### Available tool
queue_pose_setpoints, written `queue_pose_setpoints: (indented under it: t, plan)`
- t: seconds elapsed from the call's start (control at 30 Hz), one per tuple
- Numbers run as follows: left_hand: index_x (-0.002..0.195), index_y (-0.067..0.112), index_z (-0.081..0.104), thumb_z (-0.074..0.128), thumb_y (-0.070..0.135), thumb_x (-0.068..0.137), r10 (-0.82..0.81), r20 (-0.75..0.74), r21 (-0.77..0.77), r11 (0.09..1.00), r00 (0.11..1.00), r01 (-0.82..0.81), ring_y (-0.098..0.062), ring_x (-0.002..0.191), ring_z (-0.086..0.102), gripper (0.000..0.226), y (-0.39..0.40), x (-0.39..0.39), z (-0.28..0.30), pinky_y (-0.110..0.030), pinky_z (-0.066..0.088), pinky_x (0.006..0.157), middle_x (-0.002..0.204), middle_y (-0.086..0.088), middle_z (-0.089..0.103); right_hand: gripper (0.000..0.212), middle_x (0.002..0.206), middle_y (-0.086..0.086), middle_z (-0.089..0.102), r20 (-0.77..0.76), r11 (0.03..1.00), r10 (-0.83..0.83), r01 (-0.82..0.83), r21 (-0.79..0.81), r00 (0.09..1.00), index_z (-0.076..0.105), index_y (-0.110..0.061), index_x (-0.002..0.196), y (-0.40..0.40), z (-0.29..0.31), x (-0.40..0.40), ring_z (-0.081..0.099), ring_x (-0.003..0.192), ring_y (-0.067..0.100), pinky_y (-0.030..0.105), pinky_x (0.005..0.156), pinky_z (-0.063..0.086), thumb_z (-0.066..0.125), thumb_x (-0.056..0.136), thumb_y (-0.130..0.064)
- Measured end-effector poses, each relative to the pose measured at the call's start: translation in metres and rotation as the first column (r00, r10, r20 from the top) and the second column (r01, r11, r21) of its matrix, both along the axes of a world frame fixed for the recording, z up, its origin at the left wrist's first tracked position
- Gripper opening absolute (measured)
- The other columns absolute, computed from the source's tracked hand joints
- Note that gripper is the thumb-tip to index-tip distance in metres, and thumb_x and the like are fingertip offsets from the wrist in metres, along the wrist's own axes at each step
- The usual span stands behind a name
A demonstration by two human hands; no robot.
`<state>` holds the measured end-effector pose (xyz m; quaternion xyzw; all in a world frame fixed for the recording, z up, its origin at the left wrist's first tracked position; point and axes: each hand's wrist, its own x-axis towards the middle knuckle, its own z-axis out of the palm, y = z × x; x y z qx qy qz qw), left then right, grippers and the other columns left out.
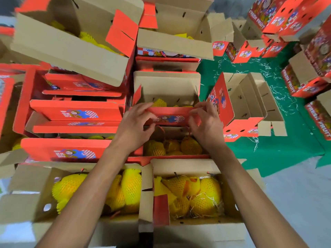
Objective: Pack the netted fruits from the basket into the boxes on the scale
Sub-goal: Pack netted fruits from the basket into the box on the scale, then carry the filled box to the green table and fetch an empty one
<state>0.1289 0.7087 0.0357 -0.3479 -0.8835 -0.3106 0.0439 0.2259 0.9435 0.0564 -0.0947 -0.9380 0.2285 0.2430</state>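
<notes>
Gripping one red flap with both hands, left hand and right hand fingers curled on it; several boxes already hold netted fruits, others sit empty; no scale or basket visible.

Two open boxes sit nearest the camera, side by side: the left box and the right box, each holding netted fruits. Behind the right one lies another box with fruits inside, under a flap. Stacked boxes fill the left; an apparently empty box stands to the right on a mat.
</notes>
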Motion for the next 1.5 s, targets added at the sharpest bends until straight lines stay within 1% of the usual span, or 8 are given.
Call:
queue_pose_setpoints:
  t: [0.13, 0.3, 0.43, 0.67, 1.0, 1.13, 1.3, 1.5]
  plan:
    - [0.107, 0.014, 0.072, 0.072, 0.014, 0.091, -0.035, 0.007, 0.023, 0.999, 0.999, 0.035, -0.021, 0.148, 0.036, 0.016, -0.006, 0.008, -0.002, -0.053, 0.041, 0.113, 0.154, -0.003, 0.048, 0.012, 0.119, 0.017, 0.062, -0.001, 1.0, 0.011, -0.011, -0.029, 1.0, 0.076, -0.002, 0.098, 0.0, -0.001, 0.004, 0.056, 0.112, 0.03, 0.043, 0.088, 0.055, 0.073, 0.089, -0.008]
    - [0.115, 0.019, 0.071, 0.071, 0.014, 0.092, 0.008, 0.047, 0.049, 0.999, 0.999, -0.01, -0.019, 0.153, 0.026, 0.024, -0.011, 0.015, -0.003, -0.04, 0.028, 0.123, 0.158, -0.001, 0.041, 0.013, 0.122, 0.016, 0.059, 0.025, 0.999, 0.025, -0.025, -0.034, 0.999, 0.075, -0.002, 0.1, -0.001, -0.003, 0.007, 0.057, 0.113, 0.031, 0.044, 0.087, 0.058, 0.073, 0.089, -0.009]
    - [0.117, 0.019, 0.071, 0.072, 0.014, 0.092, 0.037, 0.077, 0.064, 0.997, 0.996, -0.042, -0.019, 0.154, 0.023, 0.025, -0.014, 0.018, 0.0, -0.046, 0.029, 0.124, 0.161, -0.002, 0.039, 0.014, 0.129, 0.015, 0.057, 0.052, 0.997, 0.058, -0.055, -0.05, 0.997, 0.074, -0.002, 0.101, -0.002, -0.003, 0.012, 0.056, 0.118, 0.033, 0.051, 0.092, 0.057, 0.074, 0.09, -0.01]
    - [0.119, 0.021, 0.07, 0.071, 0.02, 0.094, 0.06, 0.1, 0.006, 0.998, 0.993, -0.061, -0.017, 0.157, 0.016, 0.026, -0.016, 0.025, 0.004, -0.052, 0.03, 0.123, 0.164, 0.003, 0.033, 0.012, 0.138, 0.015, 0.053, 0.072, 0.991, 0.104, -0.097, -0.089, 0.992, 0.074, -0.004, 0.101, -0.005, -0.002, 0.019, 0.052, 0.129, 0.035, 0.054, 0.091, 0.058, 0.075, 0.091, -0.01]
    - [0.119, 0.023, 0.069, 0.071, 0.02, 0.094, 0.069, 0.094, 0.018, 0.997, 0.993, -0.071, -0.015, 0.156, 0.017, 0.025, -0.016, 0.028, 0.004, -0.049, 0.027, 0.125, 0.163, 0.003, 0.034, 0.015, 0.146, 0.01, 0.046, 0.119, 0.987, 0.117, -0.103, -0.12, 0.986, 0.073, -0.006, 0.107, -0.006, -0.001, 0.024, 0.048, 0.134, 0.03, 0.052, 0.096, 0.057, 0.072, 0.094, -0.014]
    - [0.119, 0.024, 0.068, 0.071, 0.022, 0.093, 0.074, 0.073, -0.013, 0.997, 0.995, -0.073, -0.014, 0.157, 0.015, 0.026, -0.016, 0.03, 0.004, -0.05, 0.028, 0.124, 0.164, 0.005, 0.032, 0.014, 0.147, 0.01, 0.046, 0.121, 0.986, 0.117, -0.101, -0.132, 0.986, 0.073, -0.007, 0.106, -0.006, 0.0, 0.024, 0.049, 0.132, 0.03, 0.052, 0.094, 0.057, 0.072, 0.094, -0.014]
    - [0.121, 0.024, 0.068, 0.072, 0.022, 0.093, 0.082, 0.071, -0.009, 0.997, 0.994, -0.082, -0.015, 0.157, 0.015, 0.028, -0.016, 0.031, 0.004, -0.049, 0.027, 0.124, 0.164, 0.004, 0.032, 0.016, 0.15, 0.008, 0.042, 0.13, 0.983, 0.134, -0.114, -0.147, 0.982, 0.072, -0.007, 0.109, -0.006, -0.002, 0.027, 0.047, 0.138, 0.028, 0.049, 0.092, 0.06, 0.071, 0.095, -0.016]
    - [0.119, 0.025, 0.066, 0.073, 0.023, 0.092, 0.093, 0.071, 0.037, 0.995, 0.993, -0.096, -0.013, 0.154, 0.021, 0.028, -0.017, 0.032, 0.001, -0.047, 0.038, 0.119, 0.16, 0.006, 0.036, 0.016, 0.152, 0.005, 0.042, 0.136, 0.982, 0.128, -0.107, -0.154, 0.982, 0.072, -0.01, 0.109, -0.006, -0.004, 0.029, 0.052, 0.134, 0.026, 0.047, 0.093, 0.06, 0.071, 0.095, -0.019]
